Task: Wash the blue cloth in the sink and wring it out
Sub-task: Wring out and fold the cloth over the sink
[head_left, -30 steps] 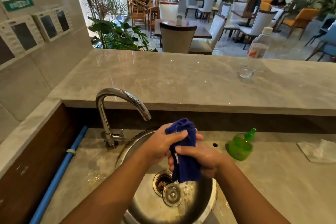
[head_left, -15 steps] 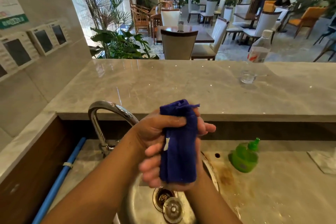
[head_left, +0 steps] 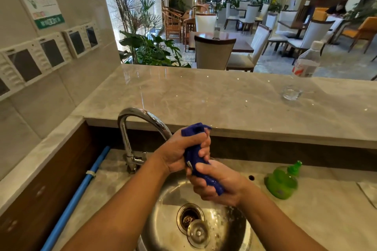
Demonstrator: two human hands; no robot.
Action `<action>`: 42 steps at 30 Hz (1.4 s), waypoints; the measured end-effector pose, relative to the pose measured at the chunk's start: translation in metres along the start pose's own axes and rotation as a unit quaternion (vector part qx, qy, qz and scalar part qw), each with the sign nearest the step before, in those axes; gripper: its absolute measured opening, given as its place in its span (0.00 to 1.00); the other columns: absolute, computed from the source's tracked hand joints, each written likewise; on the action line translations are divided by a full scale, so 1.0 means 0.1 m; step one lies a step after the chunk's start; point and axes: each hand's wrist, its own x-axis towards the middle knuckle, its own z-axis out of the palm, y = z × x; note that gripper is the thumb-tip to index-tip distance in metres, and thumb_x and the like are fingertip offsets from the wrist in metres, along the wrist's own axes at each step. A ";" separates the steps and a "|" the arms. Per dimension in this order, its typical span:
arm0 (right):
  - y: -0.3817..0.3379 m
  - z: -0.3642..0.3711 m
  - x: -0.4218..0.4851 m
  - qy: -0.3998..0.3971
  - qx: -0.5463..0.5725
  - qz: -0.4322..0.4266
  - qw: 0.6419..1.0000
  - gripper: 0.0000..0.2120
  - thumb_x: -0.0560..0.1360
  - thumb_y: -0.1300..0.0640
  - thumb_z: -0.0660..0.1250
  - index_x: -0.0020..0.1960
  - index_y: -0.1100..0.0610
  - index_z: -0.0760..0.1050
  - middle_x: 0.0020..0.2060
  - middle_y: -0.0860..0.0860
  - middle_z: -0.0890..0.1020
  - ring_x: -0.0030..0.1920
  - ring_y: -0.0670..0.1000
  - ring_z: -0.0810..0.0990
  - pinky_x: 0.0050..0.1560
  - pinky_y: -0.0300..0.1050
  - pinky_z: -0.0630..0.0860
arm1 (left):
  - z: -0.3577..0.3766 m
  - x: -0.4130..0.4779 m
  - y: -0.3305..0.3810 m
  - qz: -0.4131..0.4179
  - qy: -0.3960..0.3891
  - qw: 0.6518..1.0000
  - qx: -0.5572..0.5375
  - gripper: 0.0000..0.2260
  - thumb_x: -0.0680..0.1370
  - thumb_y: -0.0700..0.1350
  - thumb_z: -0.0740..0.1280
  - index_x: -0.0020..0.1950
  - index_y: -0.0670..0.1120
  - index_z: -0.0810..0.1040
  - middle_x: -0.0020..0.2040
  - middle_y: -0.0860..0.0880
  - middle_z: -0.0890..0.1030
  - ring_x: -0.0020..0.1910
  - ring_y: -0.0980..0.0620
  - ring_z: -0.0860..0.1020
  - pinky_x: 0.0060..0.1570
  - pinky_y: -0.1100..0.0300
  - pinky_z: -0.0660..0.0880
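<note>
The blue cloth (head_left: 193, 157) is rolled into a thick, short rope and held in the air between the two hands, above the steel sink (head_left: 163, 216). Its long axis runs on a slant, the top end poking out beyond the left hand (head_left: 175, 153), away from the person, and the bottom end pointing down and toward the person through the right hand (head_left: 229, 184). Both hands are closed tight round it: the left grips the upper, farther half with fingers wrapped over the roll, and the right grips the lower, nearer half. The hands sit stacked and nearly touching, so very little cloth shows between them. This looks like the wringing step, and a twist would have to turn about that slanted axis, each hand going the opposite way. Directly below the hands lie the open drain and its loose strainer (head_left: 198, 232). The faucet (head_left: 142, 122) arches just left of the left hand; whether water is running I cannot tell. A green soap dispenser (head_left: 282, 182) stands on the tabletop (head_left: 316, 220) to the right of the right hand.
</note>
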 end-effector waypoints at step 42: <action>-0.16 0.23 0.05 0.242 -0.472 -0.036 0.847 0.19 0.81 0.41 0.61 0.41 0.55 0.74 0.31 0.50 0.75 0.29 0.47 0.72 0.34 0.43 0.71 | 0.14 0.08 0.07 -0.001 0.158 0.987 0.003 0.13 0.81 0.43 0.61 0.36 0.45 0.71 0.26 0.50 0.67 0.22 0.54 0.67 0.27 0.60 0.71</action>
